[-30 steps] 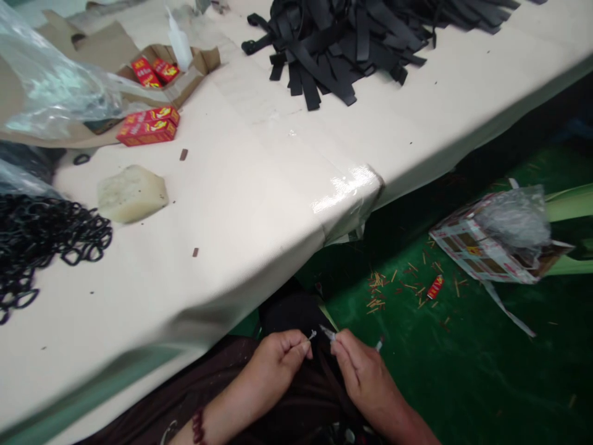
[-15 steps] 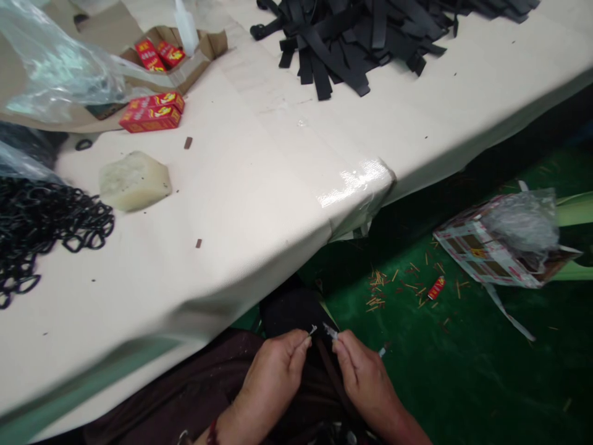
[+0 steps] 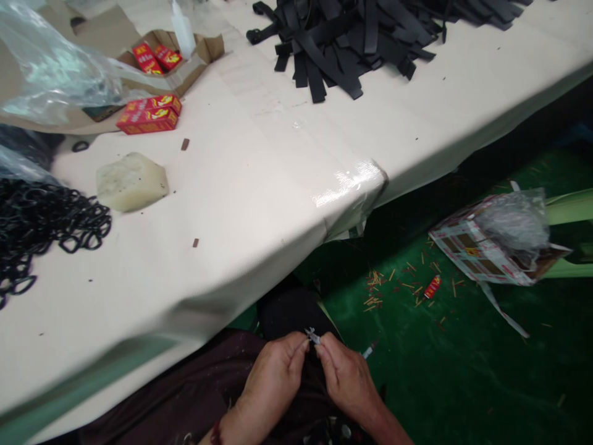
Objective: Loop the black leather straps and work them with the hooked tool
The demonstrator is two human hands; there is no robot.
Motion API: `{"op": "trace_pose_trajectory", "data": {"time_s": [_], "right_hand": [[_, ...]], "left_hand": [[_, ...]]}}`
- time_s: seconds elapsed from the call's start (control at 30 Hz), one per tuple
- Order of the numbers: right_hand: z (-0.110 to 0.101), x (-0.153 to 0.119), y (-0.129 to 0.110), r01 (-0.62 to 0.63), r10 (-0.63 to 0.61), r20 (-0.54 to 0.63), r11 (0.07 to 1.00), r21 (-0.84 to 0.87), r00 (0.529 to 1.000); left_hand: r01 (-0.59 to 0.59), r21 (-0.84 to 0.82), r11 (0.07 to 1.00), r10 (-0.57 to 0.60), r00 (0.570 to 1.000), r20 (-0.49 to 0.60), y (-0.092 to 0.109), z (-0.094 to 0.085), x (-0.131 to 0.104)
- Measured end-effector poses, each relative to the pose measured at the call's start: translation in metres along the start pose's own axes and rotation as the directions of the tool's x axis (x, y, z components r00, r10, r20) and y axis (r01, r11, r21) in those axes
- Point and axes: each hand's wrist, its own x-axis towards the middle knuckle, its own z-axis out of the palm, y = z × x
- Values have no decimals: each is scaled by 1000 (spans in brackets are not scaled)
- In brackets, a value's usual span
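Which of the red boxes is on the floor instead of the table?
The small red box lying alone on the green floor among scattered sticks; the other red boxes sit on the table or in the cardboard tray.

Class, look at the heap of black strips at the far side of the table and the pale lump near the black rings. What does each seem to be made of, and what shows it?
Black strips: flat, limp bands, matte with a faint sheen, probably woven webbing or leather; too blurred to settle. Pale lump: yellowish-white, slightly translucent, rounded edges, dull surface, likely wax or soap.
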Motion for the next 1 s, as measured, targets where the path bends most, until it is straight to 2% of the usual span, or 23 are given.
{"op": "trace_pose_trajectory", "data": {"time_s": [0.1,0.17,0.27,0.33,0.4,0.5,0.6,0.7,0.87,1.0], "right_hand": [[2,-1,-2,-6,6,-32,1000,-8,999],[1,-3,4,-20,19,-62,1000,-14,998],[-4,-7,30,-109,104,-159,994,-24,982],[-8,-10,48,-179,170,-227,984,-19,959],[-9,-10,56,-216,210,-239,976,-1,948],[-12,-4,42,-168,172,-144,985,42,974],[-18,6,14,-58,61,-26,995,82,998],[-20,10,-3,34,-39,47,994,103,998],[-9,9,-5,71,-78,57,991,113,995],[-6,8,-5,79,-86,49,989,125,995]], "left_hand": [[-1,-11,1000,1,1000,8,2,1,1],[1,-25,1000,-1,1000,17,3,-1,0],[17,-51,999,-15,999,46,3,-9,-8],[67,-102,993,-62,997,54,2,-16,-13],[163,-200,966,-156,987,48,1,-21,-14],[233,-278,932,-212,972,104,2,-23,-8],[282,-353,892,-230,956,183,9,-21,-1],[324,-445,835,-223,938,265,15,-22,2],[440,-592,675,-199,881,429,15,-28,1],[514,-643,568,-178,839,513,11,-31,3]]}}
